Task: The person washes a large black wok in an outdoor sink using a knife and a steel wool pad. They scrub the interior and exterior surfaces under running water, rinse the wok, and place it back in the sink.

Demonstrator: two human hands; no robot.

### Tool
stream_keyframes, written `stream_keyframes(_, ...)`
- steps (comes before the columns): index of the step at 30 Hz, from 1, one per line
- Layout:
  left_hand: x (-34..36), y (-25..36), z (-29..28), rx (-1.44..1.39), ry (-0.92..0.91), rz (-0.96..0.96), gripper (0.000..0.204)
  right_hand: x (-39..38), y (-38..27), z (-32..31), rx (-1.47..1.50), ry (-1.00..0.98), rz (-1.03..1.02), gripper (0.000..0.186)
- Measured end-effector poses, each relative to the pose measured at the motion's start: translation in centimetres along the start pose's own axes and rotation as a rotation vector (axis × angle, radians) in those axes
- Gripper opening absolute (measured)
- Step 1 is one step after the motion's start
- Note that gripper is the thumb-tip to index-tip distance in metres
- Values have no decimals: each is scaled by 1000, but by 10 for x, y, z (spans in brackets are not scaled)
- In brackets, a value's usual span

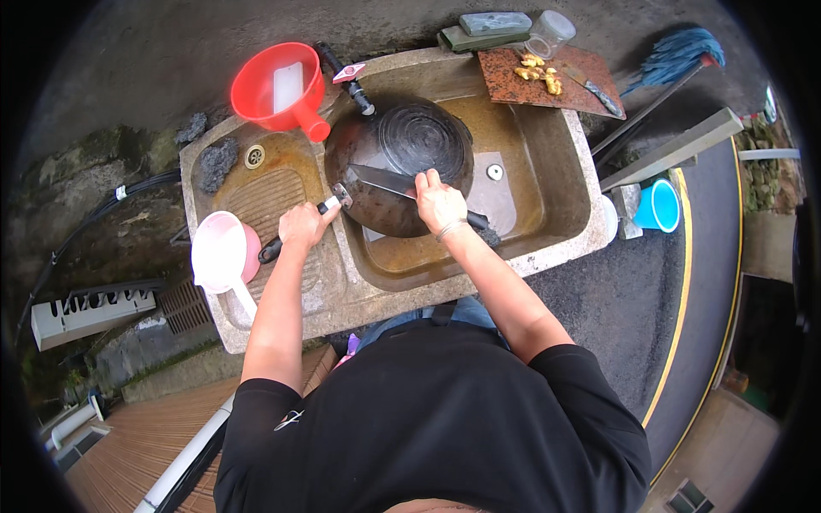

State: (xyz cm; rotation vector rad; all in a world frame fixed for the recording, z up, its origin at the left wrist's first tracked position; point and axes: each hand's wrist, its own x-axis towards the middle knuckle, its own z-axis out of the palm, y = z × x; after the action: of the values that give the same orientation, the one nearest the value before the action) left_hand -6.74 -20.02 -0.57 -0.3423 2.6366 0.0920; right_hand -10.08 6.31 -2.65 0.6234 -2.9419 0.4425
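Note:
A blackened wok [355, 145] lies bottom up over the stone sink basin, its ringed base facing me. My left hand [301, 226] is closed around the wok's handle, whose black end [271, 250] sticks out below the fist. My right hand [441, 205] grips a broad-bladed kitchen knife [385, 180]. The blade lies across the wok's underside and points left; the fingers reach over its rear part. Behind that wrist the knife's dark handle [478, 220] shows. Whether the edge touches the metal I cannot tell.
The stone sink [571, 209] has a ribbed drainboard at left. Around it are a red dipper [244, 94], a black tap [340, 75], a pink-white dipper [224, 248], a dark scouring pad [219, 164], and a reddish board [505, 81] with ginger pieces [539, 73] and another knife [594, 89].

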Motion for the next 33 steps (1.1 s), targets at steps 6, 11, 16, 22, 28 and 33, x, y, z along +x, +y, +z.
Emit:
stream_keyframes(6, 0, -2, 1, 5, 2, 1, 78, -7, 1, 0, 15, -34, -9, 21)
stream_keyframes(11, -2, -1, 0, -14, 4, -7, 78, -1, -1, 4, 21, 13, -10, 22)
stream_keyframes(16, 0, -4, 2, -24, 4, 7, 78, 6, -14, -1, -12, -24, 40, 23)
stream_keyframes(22, -2, -4, -1, -45, -1, 11, 80, 5, -13, 1, -46, -40, 62, 13)
stream_keyframes(28, -2, -1, -3, -43, -32, 1, 79, 17, -21, 0, -24, -14, 26, 14)
stream_keyframes(33, -2, -5, 1, -51, 9, 19, 79, 3, -15, 0, -90, -32, 43, 10)
